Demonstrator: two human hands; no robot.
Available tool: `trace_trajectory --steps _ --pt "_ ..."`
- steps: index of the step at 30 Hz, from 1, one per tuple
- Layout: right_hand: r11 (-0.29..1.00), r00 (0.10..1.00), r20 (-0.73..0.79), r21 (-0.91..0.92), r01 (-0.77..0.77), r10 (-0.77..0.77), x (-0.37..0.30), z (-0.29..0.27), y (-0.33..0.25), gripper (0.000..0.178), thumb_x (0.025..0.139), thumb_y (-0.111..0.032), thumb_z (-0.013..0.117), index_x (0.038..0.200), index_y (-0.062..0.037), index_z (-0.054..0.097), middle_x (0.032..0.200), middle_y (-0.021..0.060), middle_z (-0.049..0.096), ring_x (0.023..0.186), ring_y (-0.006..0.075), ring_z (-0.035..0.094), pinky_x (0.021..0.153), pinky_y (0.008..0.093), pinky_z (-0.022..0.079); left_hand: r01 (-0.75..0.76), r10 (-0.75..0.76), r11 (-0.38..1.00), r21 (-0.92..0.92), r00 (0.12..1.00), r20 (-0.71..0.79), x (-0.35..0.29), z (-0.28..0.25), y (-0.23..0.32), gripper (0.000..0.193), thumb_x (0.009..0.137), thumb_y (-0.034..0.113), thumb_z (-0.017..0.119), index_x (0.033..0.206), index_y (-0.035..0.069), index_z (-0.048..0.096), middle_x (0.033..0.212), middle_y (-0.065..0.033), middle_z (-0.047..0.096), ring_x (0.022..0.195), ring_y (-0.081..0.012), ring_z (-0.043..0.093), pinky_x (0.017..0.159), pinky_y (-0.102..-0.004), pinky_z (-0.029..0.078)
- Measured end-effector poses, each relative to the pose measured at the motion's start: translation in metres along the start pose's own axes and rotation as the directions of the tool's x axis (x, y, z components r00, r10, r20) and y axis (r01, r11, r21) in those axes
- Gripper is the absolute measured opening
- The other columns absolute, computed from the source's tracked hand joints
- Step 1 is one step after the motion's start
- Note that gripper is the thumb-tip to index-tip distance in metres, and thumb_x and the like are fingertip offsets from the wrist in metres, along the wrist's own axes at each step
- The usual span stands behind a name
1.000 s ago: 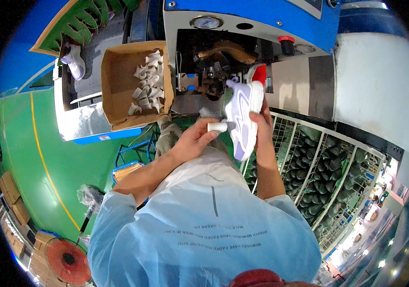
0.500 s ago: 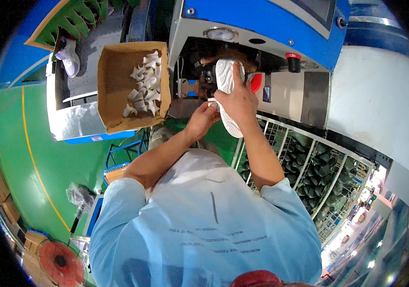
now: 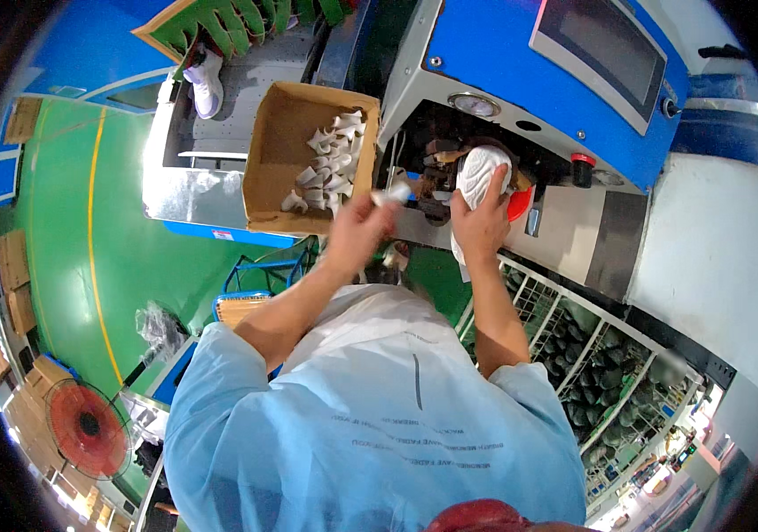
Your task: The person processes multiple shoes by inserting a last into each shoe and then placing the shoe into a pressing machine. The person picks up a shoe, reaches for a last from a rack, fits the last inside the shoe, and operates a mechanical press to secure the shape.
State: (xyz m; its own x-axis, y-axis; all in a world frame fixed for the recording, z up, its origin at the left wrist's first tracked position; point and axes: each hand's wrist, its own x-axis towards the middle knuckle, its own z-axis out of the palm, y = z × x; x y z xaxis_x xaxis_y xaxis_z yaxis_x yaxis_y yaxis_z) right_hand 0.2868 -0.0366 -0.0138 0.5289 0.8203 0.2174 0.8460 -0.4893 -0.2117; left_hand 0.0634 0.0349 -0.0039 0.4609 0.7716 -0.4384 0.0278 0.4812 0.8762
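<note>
A white shoe (image 3: 482, 170), its patterned sole facing up, is in the grip of my right hand (image 3: 483, 223) at the mouth of the blue machine. My fingers lie along its sole, and they hide part of it. Between the fingertips of my left hand (image 3: 354, 238) is a small white curled piece (image 3: 391, 194), slightly blurred. That hand is beside the right edge of a cardboard box (image 3: 263, 168). Inside the box lie several similar white curled pieces (image 3: 330, 164).
The blue machine (image 3: 503, 44) carries a screen (image 3: 600, 58), a round gauge (image 3: 474, 105) and a red knob (image 3: 583, 160). Another white shoe (image 3: 207, 87) stands behind the box. A wire rack (image 3: 565, 355) with dark items is at my right, a fan (image 3: 86, 426) at lower left.
My left hand has come away from the shoe and moved toward the box, with the small white piece in its fingers. The view has shifted, and the shoe stays in my right hand.
</note>
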Motion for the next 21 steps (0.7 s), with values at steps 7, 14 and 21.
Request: trace_trajectory --steps 7,14,21 --pt "0.996 0.997 -0.067 0.081 0.049 -0.043 -0.076 -0.027 0.009 0.089 0.085 -0.038 0.074 0.157 -0.0064 0.033 0.121 0.0440 0.055 0.100 0.0545 0.065 0.077 0.0546 0.057 0.190 -0.236 0.850 0.491 0.971 0.034 0.021 -0.066 -0.022 0.065 0.098 0.055 0.056 0.127 -0.003 0.060 0.089 -0.0209 0.074 0.082 -0.0269 0.074 0.074 -0.0399 0.057" --pt "0.992 0.905 0.418 0.124 0.026 -0.076 -0.159 -0.129 -0.013 0.088 0.075 -0.037 0.083 0.153 -0.0187 0.046 0.115 0.0323 0.061 0.098 0.0470 0.067 0.080 0.0507 0.058 0.911 -0.459 0.413 -0.013 0.221 0.860 -0.009 0.033 -0.080 0.076 0.099 0.070 0.041 0.140 0.007 0.051 0.129 -0.0178 0.065 0.115 -0.0309 0.065 0.099 -0.0457 0.052" --pt "-0.076 0.616 0.743 0.652 -0.755 0.261 -0.091 -0.083 -0.026 0.076 0.089 -0.040 0.071 0.150 -0.0039 0.044 0.128 0.0141 0.064 0.112 0.0242 0.063 0.097 0.0354 0.049 0.833 -0.728 0.546 0.085 0.422 0.539 -0.025 0.000 -0.129 0.048 0.096 0.044 0.057 0.128 0.009 0.061 0.123 -0.0102 0.068 0.116 -0.0270 0.064 0.103 -0.0453 0.050"
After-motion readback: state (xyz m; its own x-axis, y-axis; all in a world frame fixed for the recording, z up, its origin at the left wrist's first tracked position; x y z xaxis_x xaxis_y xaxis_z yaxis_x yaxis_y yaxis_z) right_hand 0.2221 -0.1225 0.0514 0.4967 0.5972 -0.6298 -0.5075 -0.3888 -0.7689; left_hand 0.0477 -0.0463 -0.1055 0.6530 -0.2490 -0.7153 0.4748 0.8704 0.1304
